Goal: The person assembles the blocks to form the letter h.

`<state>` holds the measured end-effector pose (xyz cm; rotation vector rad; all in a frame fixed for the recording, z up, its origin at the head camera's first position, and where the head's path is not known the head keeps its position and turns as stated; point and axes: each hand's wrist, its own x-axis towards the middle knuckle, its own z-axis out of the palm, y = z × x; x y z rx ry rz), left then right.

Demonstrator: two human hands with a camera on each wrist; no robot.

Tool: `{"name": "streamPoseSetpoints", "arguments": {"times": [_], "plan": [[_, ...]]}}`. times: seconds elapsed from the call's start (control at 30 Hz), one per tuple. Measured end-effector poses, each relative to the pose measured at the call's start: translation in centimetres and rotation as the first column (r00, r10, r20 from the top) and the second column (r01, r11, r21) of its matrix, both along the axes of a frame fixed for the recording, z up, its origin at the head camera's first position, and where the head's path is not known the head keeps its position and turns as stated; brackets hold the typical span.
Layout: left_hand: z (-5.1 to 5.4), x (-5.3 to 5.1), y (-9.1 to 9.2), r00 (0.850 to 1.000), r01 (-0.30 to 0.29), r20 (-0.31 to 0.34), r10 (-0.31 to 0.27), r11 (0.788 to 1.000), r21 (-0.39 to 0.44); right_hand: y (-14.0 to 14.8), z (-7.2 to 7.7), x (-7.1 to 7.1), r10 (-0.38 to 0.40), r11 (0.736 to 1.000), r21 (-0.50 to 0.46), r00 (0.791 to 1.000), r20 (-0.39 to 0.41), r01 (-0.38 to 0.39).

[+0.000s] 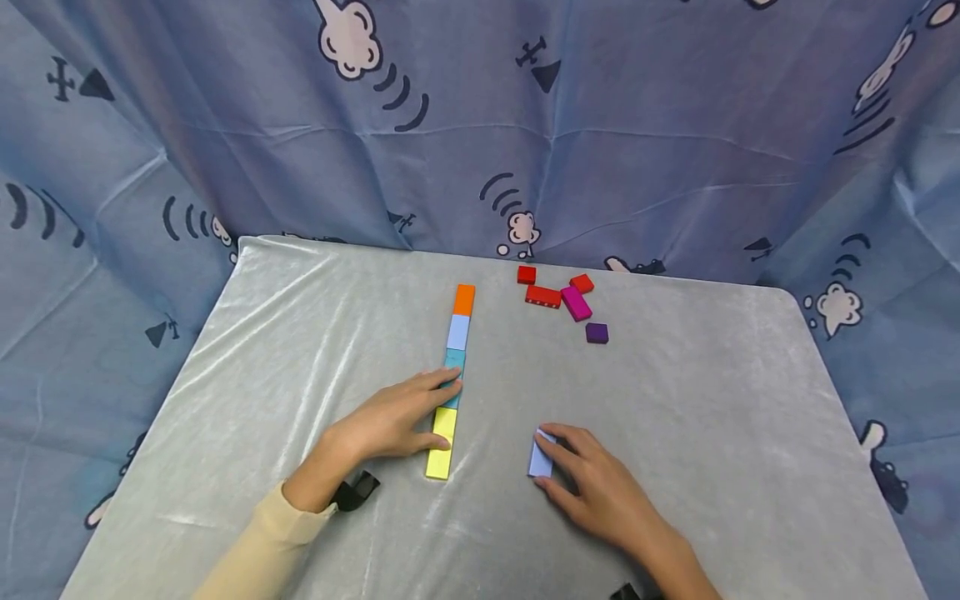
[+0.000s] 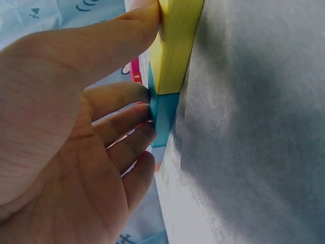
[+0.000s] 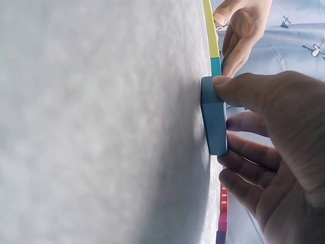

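A straight row of blocks runs away from me: yellow (image 1: 438, 464) at the near end, then teal (image 1: 454, 358), light blue (image 1: 457, 332) and orange (image 1: 464, 300). My left hand (image 1: 390, 418) rests on this row with loosely spread fingers. Its thumb touches the yellow part and its fingertips lie at the teal part, hiding some of it. To the right of the row, a separate light blue block (image 1: 539, 463) lies on the cloth. My right hand (image 1: 600, 487) pinches this block, thumb at the near end and fingers at the far end (image 3: 217, 132).
Beyond the hands lie three red blocks, one of them long (image 1: 543, 297), beside a magenta block (image 1: 576, 303) and a dark purple block (image 1: 597, 333). A pale grey cloth (image 1: 712, 400) covers the table. Blue printed curtains (image 1: 450, 192) hang behind and at both sides.
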<state>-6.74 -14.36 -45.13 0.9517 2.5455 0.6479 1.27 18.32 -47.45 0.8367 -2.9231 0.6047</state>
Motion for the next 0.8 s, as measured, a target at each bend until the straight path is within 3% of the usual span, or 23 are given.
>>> {"name": "streamPoseSetpoints", "arguments": {"times": [0.27,0.8], "plan": [[0.05,0.05,0.04,1.000,-0.001,-0.003,0.001,1.000,0.003,0.03,0.06,0.59,-0.019,1.000,0.000,0.999,0.038,0.019],[0.14,-0.02,0.00,1.000,0.004,0.007,-0.003,1.000,-0.008,-0.05,-0.12,1.03,-0.004,1.000,-0.029,1.000,0.021,0.004]]}}
